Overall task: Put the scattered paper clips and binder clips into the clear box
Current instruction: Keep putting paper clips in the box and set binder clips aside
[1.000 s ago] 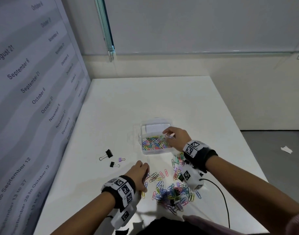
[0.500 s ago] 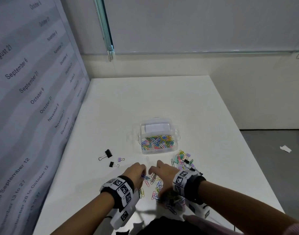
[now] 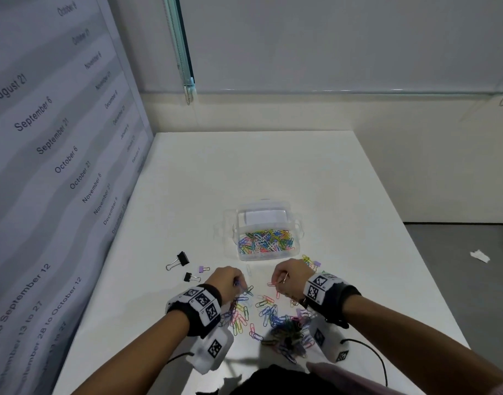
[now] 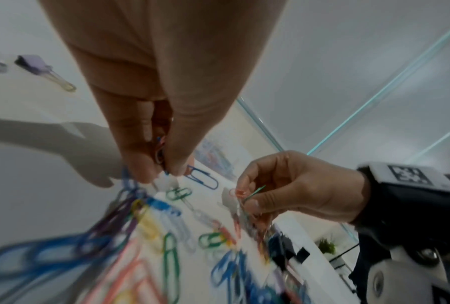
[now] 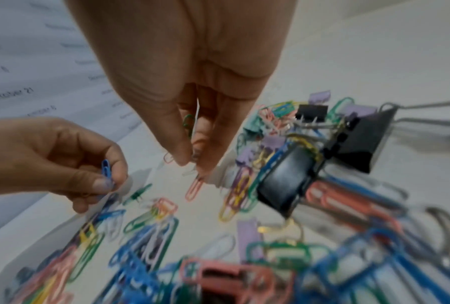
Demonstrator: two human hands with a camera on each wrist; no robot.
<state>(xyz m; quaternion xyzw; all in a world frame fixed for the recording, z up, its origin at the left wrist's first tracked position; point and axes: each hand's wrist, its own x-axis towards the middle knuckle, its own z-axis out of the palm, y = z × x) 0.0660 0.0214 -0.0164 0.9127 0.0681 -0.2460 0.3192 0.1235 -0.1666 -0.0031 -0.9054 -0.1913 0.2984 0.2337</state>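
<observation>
The clear box point(image 3: 266, 253) stands mid-table, holding several coloured paper clips. A pile of coloured paper clips point(image 3: 261, 312) and binder clips point(image 5: 288, 185) lies near the table's front edge. My left hand point(image 3: 237, 283) pinches a few paper clips, one of them blue point(image 5: 106, 168), just above the pile's left side. My right hand point(image 3: 278, 282) pinches a green paper clip point(image 5: 188, 123) and others over the pile's far side. Two black binder clips point(image 3: 181, 259) and a purple one point(image 3: 203, 269) lie left of the pile.
A calendar wall panel point(image 3: 59, 166) runs along the table's left edge. More paper clips and a purple binder clip point(image 3: 315, 263) lie just right of the box. A black cable point(image 3: 378, 357) trails near the front right. The white table point(image 3: 244, 172) stretches beyond the box.
My right hand came back from the clear box to the pile and picked up paper clips. My left hand stayed at the pile's left side, gathering clips.
</observation>
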